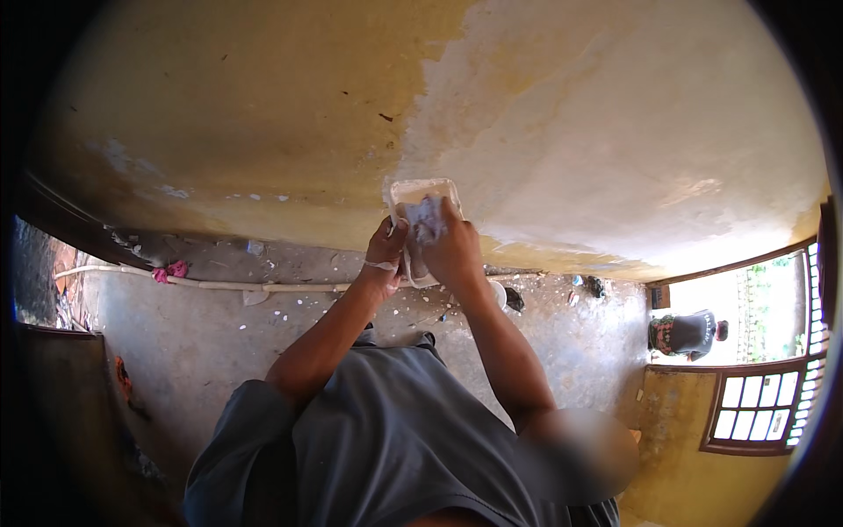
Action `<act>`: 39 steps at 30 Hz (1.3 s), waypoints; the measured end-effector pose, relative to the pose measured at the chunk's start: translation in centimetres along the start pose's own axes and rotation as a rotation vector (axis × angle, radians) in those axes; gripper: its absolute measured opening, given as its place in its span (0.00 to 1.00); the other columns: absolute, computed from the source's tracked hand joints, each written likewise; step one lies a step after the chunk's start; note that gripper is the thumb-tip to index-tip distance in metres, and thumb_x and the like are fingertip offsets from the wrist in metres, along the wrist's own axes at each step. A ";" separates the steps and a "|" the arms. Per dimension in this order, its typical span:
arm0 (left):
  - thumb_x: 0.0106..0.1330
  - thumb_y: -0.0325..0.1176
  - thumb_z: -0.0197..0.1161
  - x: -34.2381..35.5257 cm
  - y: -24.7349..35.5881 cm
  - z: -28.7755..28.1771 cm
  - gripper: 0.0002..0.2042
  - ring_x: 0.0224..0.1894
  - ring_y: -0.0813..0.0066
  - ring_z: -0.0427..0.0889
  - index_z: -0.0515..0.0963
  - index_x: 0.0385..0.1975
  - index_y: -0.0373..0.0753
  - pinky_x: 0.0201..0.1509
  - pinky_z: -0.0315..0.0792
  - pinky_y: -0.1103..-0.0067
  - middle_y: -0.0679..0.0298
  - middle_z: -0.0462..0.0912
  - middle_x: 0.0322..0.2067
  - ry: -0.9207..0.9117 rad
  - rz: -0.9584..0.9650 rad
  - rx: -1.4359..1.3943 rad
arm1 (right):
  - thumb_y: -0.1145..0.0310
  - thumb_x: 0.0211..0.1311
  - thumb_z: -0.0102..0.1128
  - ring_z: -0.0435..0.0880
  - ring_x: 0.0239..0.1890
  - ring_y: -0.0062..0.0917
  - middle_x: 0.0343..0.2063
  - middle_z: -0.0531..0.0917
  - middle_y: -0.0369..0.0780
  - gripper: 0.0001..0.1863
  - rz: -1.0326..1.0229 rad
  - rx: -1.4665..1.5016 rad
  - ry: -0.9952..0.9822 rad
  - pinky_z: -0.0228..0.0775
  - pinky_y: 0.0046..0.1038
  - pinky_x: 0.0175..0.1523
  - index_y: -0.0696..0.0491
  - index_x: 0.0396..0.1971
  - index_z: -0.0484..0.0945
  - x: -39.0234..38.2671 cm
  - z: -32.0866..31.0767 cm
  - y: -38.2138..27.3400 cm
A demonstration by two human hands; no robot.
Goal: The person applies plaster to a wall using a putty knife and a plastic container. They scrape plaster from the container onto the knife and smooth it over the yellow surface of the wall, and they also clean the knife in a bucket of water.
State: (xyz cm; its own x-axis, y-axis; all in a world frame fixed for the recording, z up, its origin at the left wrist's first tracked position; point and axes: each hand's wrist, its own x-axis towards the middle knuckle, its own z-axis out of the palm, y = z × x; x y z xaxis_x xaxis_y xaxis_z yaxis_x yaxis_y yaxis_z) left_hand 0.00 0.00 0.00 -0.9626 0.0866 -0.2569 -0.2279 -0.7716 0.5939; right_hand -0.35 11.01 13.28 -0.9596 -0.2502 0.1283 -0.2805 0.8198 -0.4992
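Observation:
In front of the wall, my left hand [385, 253] grips the left side of a shallow rectangular off-white tray [423, 184]. A pale band circles my left wrist. My right hand [452, 253] reaches over the tray's right side with its fingers curled down. By those fingers, inside the tray, is a crumpled-looking whitish-lilac mass [427, 220], perhaps a cloth or sponge; its kind cannot be made out. My fingers partly cover it and the tray's lower part.
Ahead rises a yellow wall [263, 114] with a whitish coated patch [606, 132]. A long pole [237, 285] lies along its foot, near a pink cloth [171, 271]. White flecks dot the grey floor [202, 351]. Another person [689, 334] is at the opening on the right.

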 end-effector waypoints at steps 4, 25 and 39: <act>0.66 0.42 0.58 0.0 -0.7 0.5 0.21 0.41 0.73 0.78 0.66 0.54 0.41 0.43 0.76 0.74 0.63 0.77 0.41 -0.006 0.014 -0.044 | 0.68 0.49 0.62 0.79 0.39 0.51 0.32 0.80 0.58 0.34 0.230 0.072 -0.033 0.71 0.41 0.45 0.65 0.57 0.62 0.3 -1.4 1.2; 0.60 0.58 0.56 0.2 4.4 -2.3 0.33 0.53 0.61 0.75 0.62 0.59 0.41 0.53 0.75 0.61 0.59 0.73 0.53 -0.117 -0.074 -0.061 | 0.78 0.59 0.53 0.83 0.34 0.24 0.37 0.81 0.40 0.13 0.500 1.821 0.049 0.79 0.21 0.29 0.56 0.44 0.73 2.3 -3.8 7.2; 0.60 0.64 0.48 -3.9 6.4 -5.3 0.36 0.59 0.54 0.68 0.58 0.62 0.45 0.58 0.67 0.51 0.58 0.68 0.58 0.064 -0.023 0.037 | 0.73 0.48 0.59 0.80 0.44 0.42 0.38 0.81 0.51 0.21 -0.686 -0.322 1.648 0.73 0.35 0.49 0.53 0.46 0.77 17.8 -48.7 -10.7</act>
State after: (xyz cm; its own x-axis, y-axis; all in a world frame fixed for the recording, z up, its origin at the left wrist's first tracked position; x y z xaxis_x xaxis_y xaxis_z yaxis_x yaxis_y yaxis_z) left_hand 3.09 -8.66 0.74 -0.9458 0.0631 -0.3184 -0.2566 -0.7461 0.6144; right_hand -15.39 22.87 62.67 0.3368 -0.0033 0.9416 -0.3915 0.9090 0.1432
